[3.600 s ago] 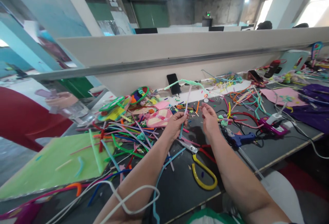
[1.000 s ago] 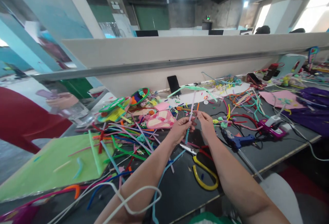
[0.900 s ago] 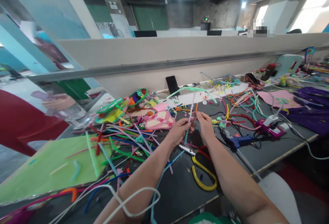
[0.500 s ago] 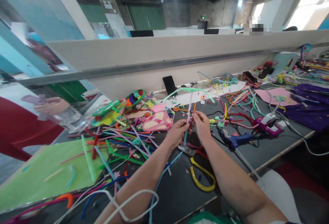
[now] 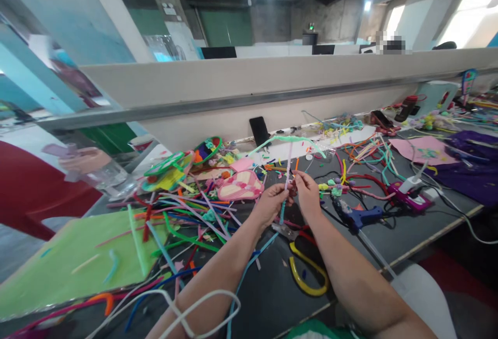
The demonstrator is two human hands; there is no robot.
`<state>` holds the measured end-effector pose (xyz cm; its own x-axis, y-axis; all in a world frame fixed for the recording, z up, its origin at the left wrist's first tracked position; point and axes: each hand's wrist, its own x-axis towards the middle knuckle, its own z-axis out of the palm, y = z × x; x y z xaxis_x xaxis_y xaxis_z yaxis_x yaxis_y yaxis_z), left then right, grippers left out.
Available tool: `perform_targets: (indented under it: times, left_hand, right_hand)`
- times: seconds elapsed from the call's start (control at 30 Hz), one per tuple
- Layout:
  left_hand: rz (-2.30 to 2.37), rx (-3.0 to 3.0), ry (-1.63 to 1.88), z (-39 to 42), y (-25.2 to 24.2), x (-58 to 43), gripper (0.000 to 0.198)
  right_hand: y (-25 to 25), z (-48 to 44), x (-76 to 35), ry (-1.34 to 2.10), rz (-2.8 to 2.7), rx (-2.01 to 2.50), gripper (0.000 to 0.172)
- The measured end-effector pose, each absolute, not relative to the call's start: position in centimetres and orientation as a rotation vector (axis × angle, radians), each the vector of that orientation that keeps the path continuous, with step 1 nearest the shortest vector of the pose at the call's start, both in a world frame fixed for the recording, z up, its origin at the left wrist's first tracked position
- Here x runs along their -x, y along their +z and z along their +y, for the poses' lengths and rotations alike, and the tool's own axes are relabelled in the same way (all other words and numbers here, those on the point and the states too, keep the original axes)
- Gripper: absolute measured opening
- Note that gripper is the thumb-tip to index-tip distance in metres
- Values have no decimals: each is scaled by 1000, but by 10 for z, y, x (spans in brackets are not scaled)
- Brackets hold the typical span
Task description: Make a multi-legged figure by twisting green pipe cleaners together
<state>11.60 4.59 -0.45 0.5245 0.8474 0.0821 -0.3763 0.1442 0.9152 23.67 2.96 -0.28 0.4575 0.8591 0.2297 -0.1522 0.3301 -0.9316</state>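
My left hand [image 5: 270,204] and my right hand [image 5: 307,193] meet above the dark table [image 5: 268,287], both pinched on an upright pale pink pipe cleaner [image 5: 288,165]. A light blue pipe cleaner piece [image 5: 282,212] hangs below my left fingers. The pink stem rises to a mint green fuzzy arc [image 5: 288,139] that spreads left and right above my hands. Under my hands lie yellow-handled scissors [image 5: 305,271].
Loose pipe cleaners of many colours [image 5: 187,209] cover the table left of my hands. A green sheet [image 5: 73,256] lies at the near left. A blue glue gun [image 5: 356,215] and a purple one [image 5: 410,193] sit to the right. A phone [image 5: 260,130] leans on the partition.
My right hand has moved in from apart to join my left hand on the pink pipe cleaner. Both hands stay close together with small finger movements; the view has shifted slightly.
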Motion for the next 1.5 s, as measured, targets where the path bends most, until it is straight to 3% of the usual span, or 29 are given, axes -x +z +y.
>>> perform_targets:
  times: [0.9,1.13,1.5]
  left_hand:
    - [425,-1065,844,43,0,-115,33]
    - [425,-1136,811,46,2,-113,37]
    - [496,-1111,799,48,1,-111,38]
  right_hand:
    - [12,16,-229,1272,-697,780,28]
    - [7,27,-241,1182,-596,650,16]
    - [7,31,-249,1263,-506,558,15]
